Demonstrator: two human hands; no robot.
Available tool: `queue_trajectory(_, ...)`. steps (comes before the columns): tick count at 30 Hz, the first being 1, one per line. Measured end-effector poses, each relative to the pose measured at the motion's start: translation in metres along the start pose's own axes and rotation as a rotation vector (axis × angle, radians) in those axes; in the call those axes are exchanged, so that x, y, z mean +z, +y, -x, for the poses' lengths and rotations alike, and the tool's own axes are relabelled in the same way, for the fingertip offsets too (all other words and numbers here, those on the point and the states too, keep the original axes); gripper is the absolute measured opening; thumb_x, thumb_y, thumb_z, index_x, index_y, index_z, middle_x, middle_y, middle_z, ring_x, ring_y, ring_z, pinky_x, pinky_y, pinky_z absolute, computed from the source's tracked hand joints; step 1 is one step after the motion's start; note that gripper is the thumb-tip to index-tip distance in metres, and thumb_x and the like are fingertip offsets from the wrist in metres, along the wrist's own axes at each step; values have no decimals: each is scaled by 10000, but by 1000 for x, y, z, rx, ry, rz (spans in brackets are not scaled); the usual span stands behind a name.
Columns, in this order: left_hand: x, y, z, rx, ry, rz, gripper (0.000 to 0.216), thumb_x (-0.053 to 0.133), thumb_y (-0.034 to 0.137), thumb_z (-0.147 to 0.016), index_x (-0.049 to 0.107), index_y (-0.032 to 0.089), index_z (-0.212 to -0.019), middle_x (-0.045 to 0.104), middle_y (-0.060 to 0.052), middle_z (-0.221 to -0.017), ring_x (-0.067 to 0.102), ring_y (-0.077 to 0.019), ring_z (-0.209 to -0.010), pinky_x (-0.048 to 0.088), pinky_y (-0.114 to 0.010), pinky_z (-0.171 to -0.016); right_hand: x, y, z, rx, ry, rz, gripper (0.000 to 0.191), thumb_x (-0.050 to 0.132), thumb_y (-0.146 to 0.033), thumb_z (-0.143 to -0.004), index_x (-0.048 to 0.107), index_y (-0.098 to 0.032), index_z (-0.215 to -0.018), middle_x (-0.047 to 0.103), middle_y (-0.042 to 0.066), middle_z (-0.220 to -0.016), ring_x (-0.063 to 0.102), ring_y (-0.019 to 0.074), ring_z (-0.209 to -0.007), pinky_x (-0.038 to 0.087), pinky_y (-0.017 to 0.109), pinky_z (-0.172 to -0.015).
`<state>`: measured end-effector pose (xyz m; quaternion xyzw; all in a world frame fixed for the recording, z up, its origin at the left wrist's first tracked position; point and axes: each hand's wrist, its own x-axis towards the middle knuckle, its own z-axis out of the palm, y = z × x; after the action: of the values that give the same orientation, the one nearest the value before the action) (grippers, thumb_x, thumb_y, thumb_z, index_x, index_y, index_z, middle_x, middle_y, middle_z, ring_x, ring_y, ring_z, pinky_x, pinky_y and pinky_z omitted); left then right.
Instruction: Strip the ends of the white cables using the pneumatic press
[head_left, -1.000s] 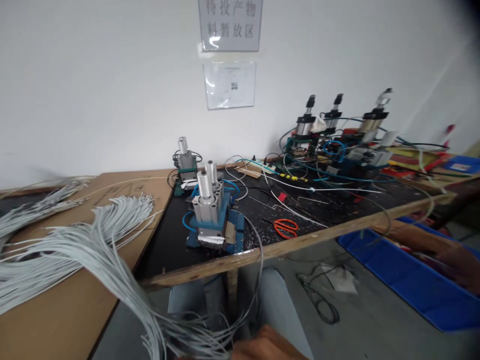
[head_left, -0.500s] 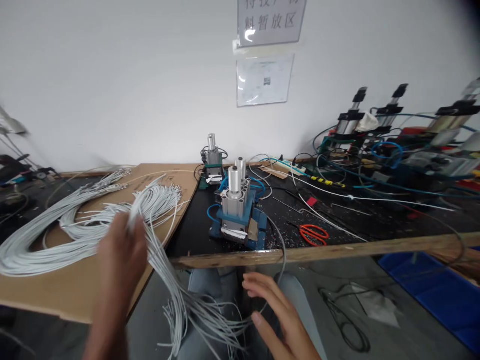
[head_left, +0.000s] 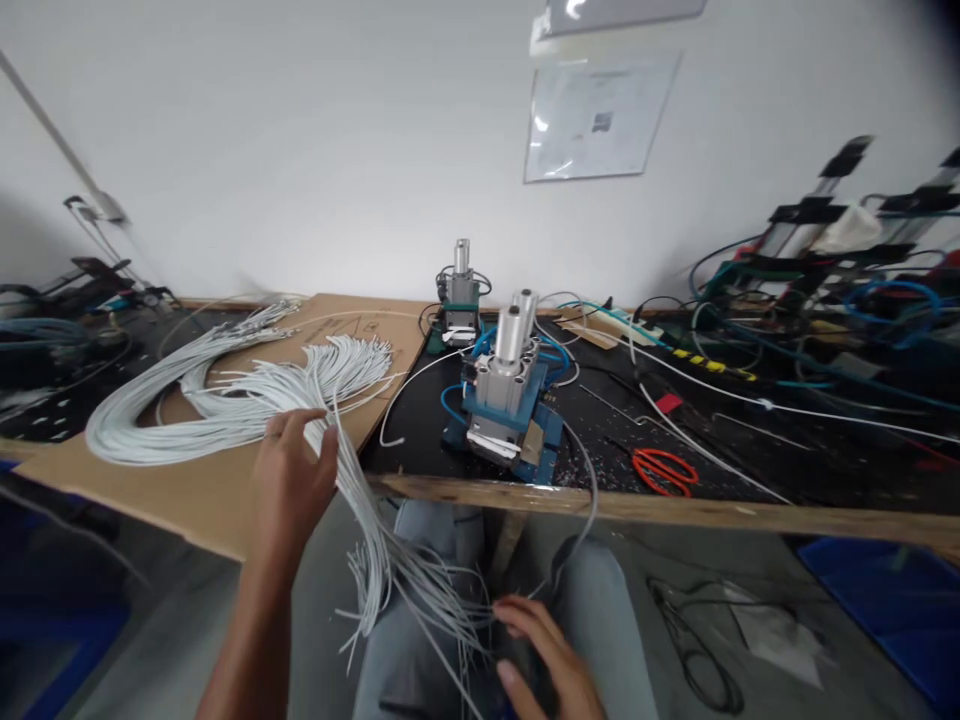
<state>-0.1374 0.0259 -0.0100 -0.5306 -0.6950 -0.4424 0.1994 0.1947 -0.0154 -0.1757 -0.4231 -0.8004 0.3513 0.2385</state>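
Note:
A thick bundle of white cables (head_left: pixel 349 470) runs off the cardboard and over the table edge, its loose ends (head_left: pixel 442 590) fanned out on my lap. My left hand (head_left: pixel 296 475) is beside the bundle at the cardboard's edge, thumb and forefinger apart, fingertips touching or just over the cables. Near the loose ends, my right hand (head_left: pixel 551 660) has its thumb and fingers spread; nothing shows in its grasp. A single white cable (head_left: pixel 405 395) curves over the black tabletop to the right of the bundle.
Looped white cables (head_left: pixel 142 420) lie on the cardboard sheet (head_left: pixel 187 500). A pneumatic press (head_left: pixel 506 385) stands at the table's front edge, a second press (head_left: pixel 460 295) behind it. Orange-handled scissors (head_left: pixel 664 470) lie to the right, near more presses (head_left: pixel 802 230) and tangled hoses.
The view has turned left, so the table sits further right. My left hand has loosened from its closed hold on the cables, which now lie lower. My right hand stays near the lap, open.

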Motion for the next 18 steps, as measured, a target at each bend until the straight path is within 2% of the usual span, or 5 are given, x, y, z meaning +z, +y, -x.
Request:
queue_trajectory(5,-27,-31,46,86,-108,-14,279,486,241,-959,599,140,-1193,567,-162,-1241,559,-278,-1185,460,-459,-1048,51,-52,-54,36,-99,18,805,564,-468,-870,349,-189,-1593,177,44,-1580,254,94,-1549,318,289,-1348)
queue_trajectory(9,-19,-31,61,340,-325,-94,461,452,84,-926,529,147,-1375,413,-169,-1501,384,-306,-1421,384,-491,-1149,85,-76,-115,38,-15,-49,954,696,-549,-762,401,-95,-1548,341,116,-1493,364,140,-1458,382,257,-1275)
queue_trajectory(12,-6,-31,53,587,-527,-196,645,418,-46,-829,528,165,-1429,271,-138,-1629,180,-334,-1534,245,-557,-1218,102,-84,-143,-1,-36,-105,536,581,-396,-861,612,-55,-1273,592,74,-1132,528,15,-1013,412,83,-891)
queue_trajectory(15,-4,-27,29,748,-682,-194,499,415,-45,-821,652,108,-1232,466,-149,-1520,327,-297,-1486,175,-531,-1250,105,-94,-144,-87,19,-119,324,545,-266,-841,639,-23,-1034,582,45,-923,378,-38,-768,231,84,-718)
queue_trajectory(18,-29,-16,-5,842,-731,-154,382,346,36,-922,701,145,-1012,669,-111,-1253,535,-214,-1323,236,-441,-1246,93,-111,-129,-181,104,-144,243,548,-231,-805,598,-17,-909,540,36,-845,307,-40,-734,151,114,-696)
